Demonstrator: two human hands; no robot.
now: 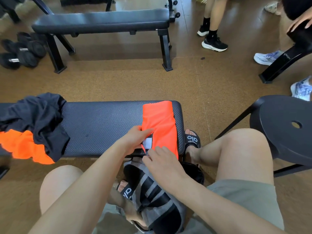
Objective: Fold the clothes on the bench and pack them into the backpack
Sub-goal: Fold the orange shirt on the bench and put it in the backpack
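A folded orange garment (160, 125) is laid at the 3 o'clock end of the black padded worktop (101, 125), its near edge hanging just over the front rim. Its left edge is pinched by the left hand (135, 137), thumb on top, beside a white label that shows at the fold. The near hem is held down or pinched by the right hand (162, 161) with curled fingers; which of the two cannot be told for certain, as the fingertips are partly hidden by the cloth. At the 9 o'clock end of the worktop a crumpled black garment (38, 119) is heaped over another orange garment (22, 146), both unfolded and draped over the front edge. The grey and black backpack (157, 196) is set on the floor at 6 o'clock, between the person's knees, directly below the folded garment. A second bench (101, 21) stands at 12 o'clock, dumbbells (22, 51) at 10 o'clock, and a black stool (287, 129) at 3 o'clock
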